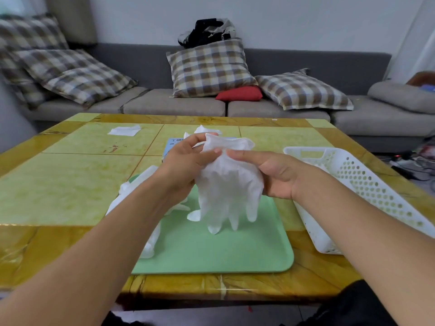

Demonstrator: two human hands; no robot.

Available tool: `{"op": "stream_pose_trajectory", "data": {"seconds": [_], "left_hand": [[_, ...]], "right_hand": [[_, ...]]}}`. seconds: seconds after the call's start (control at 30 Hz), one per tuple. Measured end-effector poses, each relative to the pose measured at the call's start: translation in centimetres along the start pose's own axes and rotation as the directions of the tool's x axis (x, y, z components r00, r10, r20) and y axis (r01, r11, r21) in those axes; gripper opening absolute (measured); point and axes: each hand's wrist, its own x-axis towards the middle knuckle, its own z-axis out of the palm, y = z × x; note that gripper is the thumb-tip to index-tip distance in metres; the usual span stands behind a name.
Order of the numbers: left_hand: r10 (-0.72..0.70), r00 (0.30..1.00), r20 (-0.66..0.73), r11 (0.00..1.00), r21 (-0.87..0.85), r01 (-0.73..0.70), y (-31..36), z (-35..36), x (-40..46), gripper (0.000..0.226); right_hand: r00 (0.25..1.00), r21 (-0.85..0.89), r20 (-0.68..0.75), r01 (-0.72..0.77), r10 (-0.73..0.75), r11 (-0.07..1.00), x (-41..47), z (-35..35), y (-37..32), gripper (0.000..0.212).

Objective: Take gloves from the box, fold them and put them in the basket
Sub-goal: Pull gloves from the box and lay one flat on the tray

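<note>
A white disposable glove hangs cuff-up and fingers-down above the green tray. My left hand pinches the left side of its cuff and my right hand pinches the right side. Behind my hands lies the glove box, mostly hidden, with white gloves sticking out of its top. More white gloves lie on the tray's left side, partly under my left forearm. The white perforated basket stands to the right of the tray.
A white tissue lies at the table's far left. The yellow-green tiled table has its near edge just below the tray. Behind it runs a grey sofa with checked cushions.
</note>
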Motion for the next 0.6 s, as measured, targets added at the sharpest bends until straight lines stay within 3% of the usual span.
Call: {"op": "stream_pose_trajectory", "data": {"seconds": [0.1,0.23,0.4,0.6], "left_hand": [[0.042,0.999,-0.026,0.999,0.036,-0.041,0.6,-0.5,-0.1,0.029],[0.046,0.999,-0.024,0.996,0.072,-0.045,1.4,-1.4,-0.5,0.031],[0.001,0.998,-0.066,0.995,0.1,0.006,2.1,-1.6,-1.3,0.03],[-0.093,0.966,-0.24,0.97,0.199,0.142,0.6,-1.0,0.4,0.026]], "right_hand": [[0.983,-0.062,-0.147,0.099,-0.107,0.993,0.3,-0.4,-0.2,0.033],[0.982,0.004,-0.083,0.17,-0.169,0.985,-0.6,-0.3,-0.6,0.036],[0.987,0.042,-0.006,0.158,-0.158,0.987,-1.2,-0.1,-0.8,0.037],[0.99,0.016,-0.144,0.009,-0.007,1.0,0.8,-0.7,0.5,0.025]]}}
